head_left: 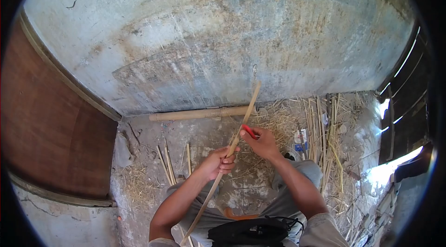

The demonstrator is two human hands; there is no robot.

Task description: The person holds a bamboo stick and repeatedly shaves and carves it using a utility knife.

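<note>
A long, flat bamboo strip (252,100) runs at a slant from near the wall down past my lap. My left hand (219,163) is closed around the strip near its middle. Just above it, my right hand (263,144) grips a small red-handled tool (248,131) held against the strip. The tool's working end is too small and hidden to make out, though it looks like a knife. Thin shavings stick up from the strip between the two hands.
A thick bamboo pole (200,115) lies along the base of the stained wall (260,33). Several split bamboo sticks (320,131) lie at the right amid shavings (278,121). A brown door panel (55,121) is at the left, near a plastic bag (123,149).
</note>
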